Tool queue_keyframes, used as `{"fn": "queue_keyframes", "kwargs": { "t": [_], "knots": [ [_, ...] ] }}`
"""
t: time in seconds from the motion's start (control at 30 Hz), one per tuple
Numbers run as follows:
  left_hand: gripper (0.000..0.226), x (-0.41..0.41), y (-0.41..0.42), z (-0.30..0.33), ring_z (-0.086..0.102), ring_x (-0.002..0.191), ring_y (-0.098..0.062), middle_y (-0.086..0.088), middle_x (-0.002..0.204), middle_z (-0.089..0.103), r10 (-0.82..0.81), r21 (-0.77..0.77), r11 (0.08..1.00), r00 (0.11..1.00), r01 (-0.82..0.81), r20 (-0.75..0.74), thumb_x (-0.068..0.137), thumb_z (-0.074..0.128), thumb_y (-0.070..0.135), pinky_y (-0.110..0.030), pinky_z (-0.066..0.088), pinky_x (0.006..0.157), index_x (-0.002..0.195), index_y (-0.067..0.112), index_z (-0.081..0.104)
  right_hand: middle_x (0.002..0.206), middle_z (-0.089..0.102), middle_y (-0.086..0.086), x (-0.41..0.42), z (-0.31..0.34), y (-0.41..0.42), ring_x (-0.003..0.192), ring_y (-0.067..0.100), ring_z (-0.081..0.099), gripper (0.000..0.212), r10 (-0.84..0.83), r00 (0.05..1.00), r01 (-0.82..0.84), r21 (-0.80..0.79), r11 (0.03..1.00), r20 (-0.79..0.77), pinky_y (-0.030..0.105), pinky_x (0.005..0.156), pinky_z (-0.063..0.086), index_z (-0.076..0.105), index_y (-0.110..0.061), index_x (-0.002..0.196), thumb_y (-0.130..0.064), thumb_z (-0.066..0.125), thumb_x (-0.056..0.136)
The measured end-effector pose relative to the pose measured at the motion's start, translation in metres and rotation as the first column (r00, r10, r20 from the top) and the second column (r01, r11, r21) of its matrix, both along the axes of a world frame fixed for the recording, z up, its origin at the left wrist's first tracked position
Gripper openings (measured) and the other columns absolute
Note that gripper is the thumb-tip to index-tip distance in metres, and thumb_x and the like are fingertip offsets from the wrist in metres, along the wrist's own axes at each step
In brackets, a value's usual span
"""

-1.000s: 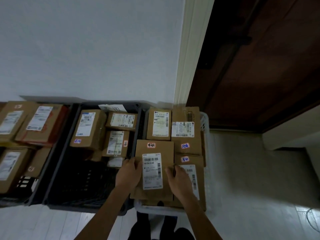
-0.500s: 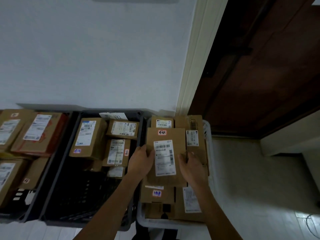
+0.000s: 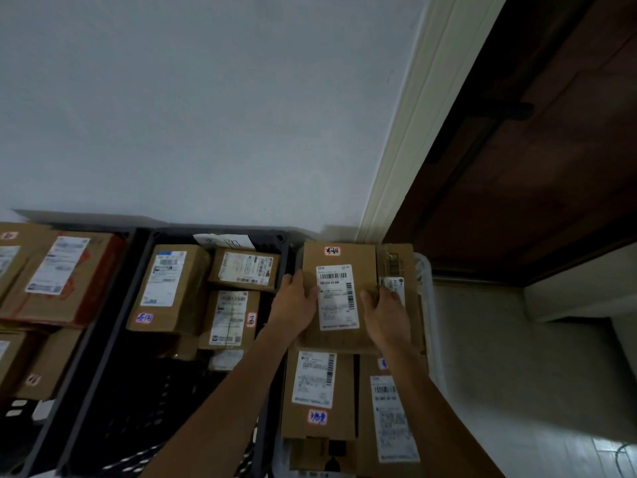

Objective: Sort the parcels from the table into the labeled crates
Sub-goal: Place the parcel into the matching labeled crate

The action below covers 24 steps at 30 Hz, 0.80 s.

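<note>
Cardboard parcel (image 3: 339,298) in both hands' (image 3: 294,305) (image 3: 386,315) grip over white crate's (image 3: 425,305) stacked boxes (image 3: 317,395).

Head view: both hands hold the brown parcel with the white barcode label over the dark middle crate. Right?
Not quite. The head view shows the left hand and right hand holding the brown parcel over the white crate on the right, above other parcels there, not over the dark middle crate.
</note>
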State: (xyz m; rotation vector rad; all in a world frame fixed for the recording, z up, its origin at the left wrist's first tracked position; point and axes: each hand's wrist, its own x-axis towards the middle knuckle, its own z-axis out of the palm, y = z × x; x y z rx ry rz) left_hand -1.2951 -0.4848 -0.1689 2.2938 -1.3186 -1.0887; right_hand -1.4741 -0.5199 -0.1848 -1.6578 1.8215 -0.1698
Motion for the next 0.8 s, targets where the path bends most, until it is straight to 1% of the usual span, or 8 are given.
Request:
{"fn": "queue_keyframes", "kwargs": {
  "t": [0.1, 0.17, 0.23, 0.3, 0.43, 0.53, 0.67, 0.8],
  "knots": [
    [0.064, 0.001, -0.003, -0.003, 0.041, 0.138, -0.035, -0.017, 0.159, 0.022, -0.038, 0.011, 0.999, 0.998, 0.037, 0.051, 0.107, 0.038, 0.039, -0.044, 0.041, 0.108, 0.157, 0.008, 0.013, 0.124, 0.059, 0.012, 0.004, 0.002, -0.001, 0.108, 0.022, 0.060, 0.044, 0.002, 0.999, -0.002, -0.018, 1.000, -0.041, 0.042, 0.093, 0.054, 0.051, -0.014, 0.132, -0.048, 0.040, 0.105],
    [0.064, -0.003, 0.000, -0.005, 0.035, 0.141, -0.033, -0.016, 0.157, 0.022, -0.136, -0.023, 0.989, 0.955, 0.147, 0.265, 0.107, 0.035, 0.039, -0.046, 0.036, 0.112, 0.157, 0.009, 0.011, 0.144, 0.045, 0.013, 0.007, 0.005, 0.002, 0.131, 0.030, 0.047, 0.051, 0.040, 0.991, -0.052, -0.092, 0.994, -0.131, 0.046, 0.104, 0.046, 0.038, -0.019, 0.149, -0.045, 0.043, 0.105],
    [0.065, -0.007, 0.005, -0.008, 0.015, 0.150, -0.034, -0.014, 0.162, 0.011, -0.263, -0.041, 0.948, 0.851, 0.315, 0.455, 0.105, 0.038, 0.034, -0.050, 0.021, 0.122, 0.158, 0.011, 0.010, 0.155, 0.029, 0.009, 0.012, 0.009, 0.006, 0.144, 0.032, 0.029, 0.058, 0.162, 0.959, -0.202, -0.162, 0.966, -0.232, 0.051, 0.114, 0.037, 0.029, -0.027, 0.155, -0.039, 0.051, 0.102],
    [0.066, -0.007, 0.006, -0.013, -0.003, 0.154, -0.030, -0.011, 0.166, 0.001, -0.379, -0.008, 0.894, 0.764, 0.449, 0.522, 0.105, 0.037, 0.031, -0.050, 0.007, 0.125, 0.159, 0.010, 0.005, 0.157, 0.025, 0.006, 0.017, 0.007, 0.009, 0.148, 0.029, 0.022, 0.056, 0.306, 0.918, -0.356, -0.185, 0.916, -0.252, 0.056, 0.117, 0.032, 0.032, -0.028, 0.153, -0.039, 0.051, 0.102],
    [0.067, -0.001, 0.004, -0.022, 0.004, 0.155, -0.023, -0.010, 0.167, 0.010, -0.415, -0.053, 0.854, 0.739, 0.517, 0.532, 0.104, 0.008, 0.044, -0.041, 0.003, 0.126, 0.159, 0.007, 0.010, 0.168, 0.011, 0.001, 0.018, -0.001, 0.011, 0.156, 0.023, 0.001, 0.062, 0.360, 0.901, -0.396, -0.122, 0.910, -0.241, 0.051, 0.124, 0.009, 0.024, -0.027, 0.159, -0.056, 0.032, 0.104],
    [0.078, 0.002, 0.005, -0.023, 0.001, 0.155, -0.022, -0.010, 0.168, 0.007, -0.439, -0.042, 0.844, 0.734, 0.535, 0.518, 0.096, -0.008, 0.051, -0.037, -0.002, 0.124, 0.159, 0.007, 0.007, 0.169, 0.007, 0.001, 0.021, 0.000, 0.008, 0.157, 0.023, -0.002, 0.064, 0.372, 0.893, -0.407, -0.100, 0.908, -0.252, 0.050, 0.125, 0.007, 0.018, -0.027, 0.160, -0.057, 0.029, 0.105],
    [0.068, 0.001, -0.002, -0.020, -0.002, 0.155, -0.023, -0.010, 0.168, 0.003, -0.459, 0.007, 0.853, 0.745, 0.521, 0.483, 0.106, 0.016, 0.047, -0.039, 0.001, 0.126, 0.159, 0.007, 0.004, 0.167, 0.014, 0.001, 0.024, 0.007, 0.004, 0.156, 0.022, 0.004, 0.061, 0.379, 0.888, -0.410, -0.080, 0.908, -0.260, 0.051, 0.124, 0.009, 0.023, -0.026, 0.158, -0.054, 0.035, 0.105],
    [0.065, 0.004, -0.005, -0.006, 0.015, 0.152, -0.023, -0.008, 0.161, 0.023, -0.464, -0.019, 0.841, 0.740, 0.541, 0.487, 0.105, 0.034, 0.046, -0.038, 0.008, 0.125, 0.156, 0.009, 0.021, 0.161, 0.024, 0.002, 0.024, 0.017, -0.001, 0.152, 0.023, 0.015, 0.059, 0.400, 0.877, -0.429, -0.057, 0.902, -0.267, 0.053, 0.122, 0.019, 0.030, -0.024, 0.154, -0.050, 0.044, 0.103]
  ]
}}
